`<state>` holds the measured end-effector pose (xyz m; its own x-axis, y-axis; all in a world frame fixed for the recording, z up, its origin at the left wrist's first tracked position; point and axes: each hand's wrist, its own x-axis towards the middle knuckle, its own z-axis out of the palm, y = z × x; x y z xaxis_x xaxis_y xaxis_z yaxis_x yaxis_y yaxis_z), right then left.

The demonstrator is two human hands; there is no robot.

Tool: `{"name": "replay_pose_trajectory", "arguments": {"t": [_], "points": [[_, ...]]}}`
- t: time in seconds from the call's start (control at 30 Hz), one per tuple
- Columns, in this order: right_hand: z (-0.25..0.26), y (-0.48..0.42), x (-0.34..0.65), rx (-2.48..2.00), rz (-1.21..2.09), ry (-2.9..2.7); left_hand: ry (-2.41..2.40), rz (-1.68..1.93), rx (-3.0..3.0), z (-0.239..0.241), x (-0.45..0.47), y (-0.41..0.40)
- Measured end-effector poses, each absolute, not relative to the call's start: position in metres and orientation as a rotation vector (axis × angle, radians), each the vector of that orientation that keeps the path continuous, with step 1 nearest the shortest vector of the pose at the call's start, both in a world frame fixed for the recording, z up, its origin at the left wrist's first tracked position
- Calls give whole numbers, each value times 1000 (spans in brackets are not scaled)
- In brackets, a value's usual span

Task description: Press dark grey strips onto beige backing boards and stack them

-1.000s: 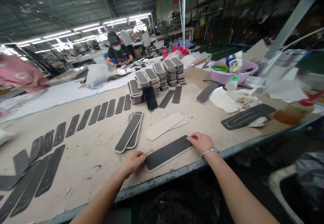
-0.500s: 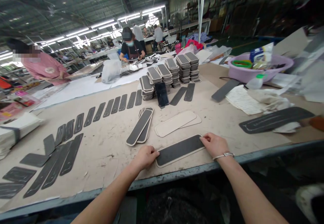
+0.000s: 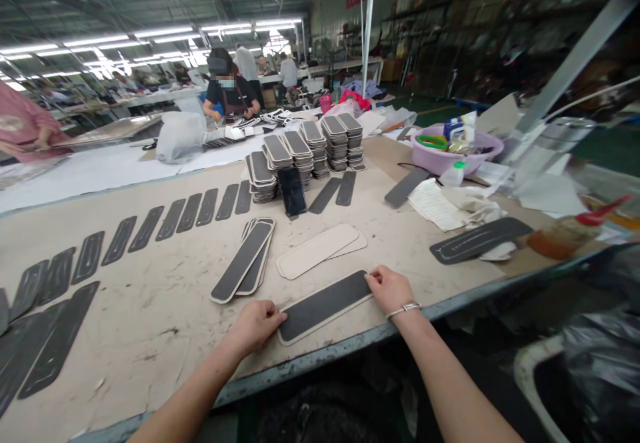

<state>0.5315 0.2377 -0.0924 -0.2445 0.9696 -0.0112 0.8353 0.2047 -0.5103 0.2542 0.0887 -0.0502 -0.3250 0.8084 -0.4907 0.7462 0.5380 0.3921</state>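
A long black pad with a pale border [image 3: 324, 305] lies flat near the table's front edge. My left hand [image 3: 256, 323] presses its fingertips on the pad's left end, fingers curled together. My right hand [image 3: 389, 287], a bracelet on its wrist, pinches the pad's right end. Just behind the pad lie two pale blank pieces [image 3: 319, 250] and a small pile of black-faced pads [image 3: 245, 261].
Black strips [image 3: 175, 217] lie in a row across the table [image 3: 150, 309], with more at the left edge. Stacks of finished pads [image 3: 305, 148] and a phone [image 3: 292, 191] stand behind. A purple basin [image 3: 453, 143], papers, a bottle are at right. Other people work at the far tables.
Both hands have stayed on the ends of the same pad. Only the head camera has swung, first left and then back right.
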Motion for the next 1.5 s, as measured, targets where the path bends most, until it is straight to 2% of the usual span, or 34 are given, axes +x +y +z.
{"name": "replay_pose_trajectory", "arguments": {"t": [0.37, 0.47, 0.6, 0.7, 1.07, 1.2, 1.33, 1.43, 1.5], "points": [[-94, 238, 531, -1706, 606, -2156, 2207, 182, 1286, -55, 252, 83], [-95, 239, 532, -1688, 633, -2148, 2278, 374, 1488, -60, 256, 68], [-98, 241, 533, -1686, 670, -2141, 2083, 774, 1953, -70, 263, 43], [-98, 240, 532, -1673, 663, -2142, 1906, 836, 2202, -74, 265, 33], [-82, 221, 531, -1535, 218, -2174, 1743, 824, 2361, -75, 261, 37], [-65, 185, 501, -1030, 330, -2309, 1726, 794, 2351, -75, 262, 36], [-60, 136, 464, -492, 623, -2665, 1719, 776, 2317, -72, 265, 36], [-68, 130, 463, -503, 769, -2750, 1717, 772, 2316, -71, 265, 36], [-74, 144, 477, -642, 755, -2767, 1725, 771, 2323, -71, 265, 36]]}}
